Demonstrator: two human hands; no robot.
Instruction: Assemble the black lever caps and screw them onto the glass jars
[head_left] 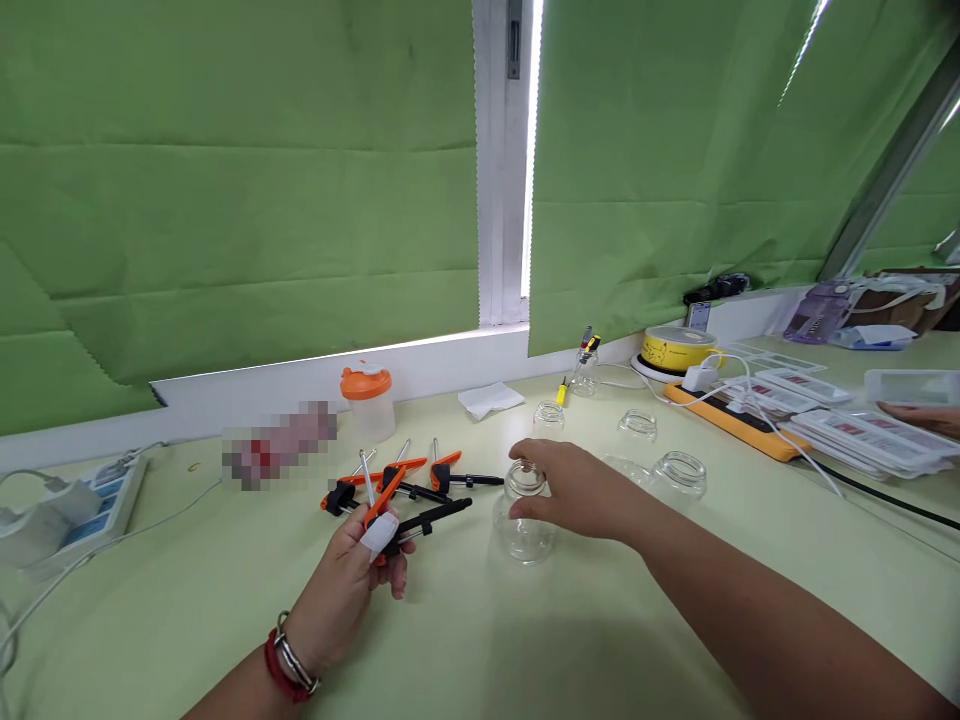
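Observation:
In my left hand (349,580) is an orange-and-black hand tool (420,522) with a metal rod, held above the table with the fingers wrapped round it. A white wrap covers part of the thumb. Just behind lie several similar orange-and-black tools (450,478) in a loose group. My right hand (574,485) grips a clear glass jar (525,540) by its neck, thumb in front and fingers behind. The jar appears upright, in front of me. Beyond my right forearm stand more clear jars, including one jar (681,470) partly hidden by the arm.
An orange-lidded cup (371,405) stands near the wall. Power strips lie left (105,510) and right (739,420), with cables trailing across the table (420,660). A yellow tin (679,350) sits at the back. Another person's hand (922,415) is beside stacked plastic cases (870,440).

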